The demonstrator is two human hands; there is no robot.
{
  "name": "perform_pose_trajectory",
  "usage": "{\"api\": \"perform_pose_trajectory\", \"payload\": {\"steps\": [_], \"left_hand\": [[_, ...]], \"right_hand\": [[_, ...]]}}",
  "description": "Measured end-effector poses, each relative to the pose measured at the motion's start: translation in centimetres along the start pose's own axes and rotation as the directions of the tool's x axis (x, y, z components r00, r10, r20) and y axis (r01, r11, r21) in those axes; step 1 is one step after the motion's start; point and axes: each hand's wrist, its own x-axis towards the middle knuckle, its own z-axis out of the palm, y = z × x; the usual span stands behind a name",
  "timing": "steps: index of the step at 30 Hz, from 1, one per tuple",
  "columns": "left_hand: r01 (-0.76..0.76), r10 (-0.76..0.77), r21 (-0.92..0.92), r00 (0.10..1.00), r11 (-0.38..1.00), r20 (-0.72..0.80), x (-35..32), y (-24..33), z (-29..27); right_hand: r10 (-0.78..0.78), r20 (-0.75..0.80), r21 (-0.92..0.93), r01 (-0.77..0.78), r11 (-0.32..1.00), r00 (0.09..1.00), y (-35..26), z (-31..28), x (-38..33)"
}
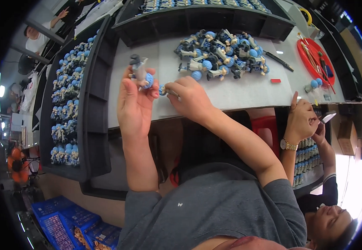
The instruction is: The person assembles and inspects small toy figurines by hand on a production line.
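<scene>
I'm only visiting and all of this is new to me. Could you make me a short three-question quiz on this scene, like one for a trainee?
1. What does the person's left hand hold?
A) a black pen
B) a blue-haired figurine
C) a brush

2. Fill in the colour: to the right of the pile of figurines lies a small ____ block.

3. True or false: the pile of figurines lies inside the round red dish.

Key:
1. B
2. red
3. False; it lies on the white work surface.
</scene>
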Motion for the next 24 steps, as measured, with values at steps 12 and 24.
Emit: {"api": "perform_pose_trajectory", "payload": {"steps": [12, 24], "left_hand": [[0.259, -0.298, 0.255, 0.946, 0.932, 0.128, -0.9, -4.8, -0.4], [0.336, -0.361, 0.145, 0.907, 0.931, 0.218, -0.3, -8.8, 0.6]], "right_hand": [[0.625, 0.144, 0.738, -0.504, 0.449, 0.767, -0.9, -8.0, -3.2], [0.711, 0.037, 0.829, -0.419, 0.371, 0.703, -2.0, -7.6, -7.6]]}}
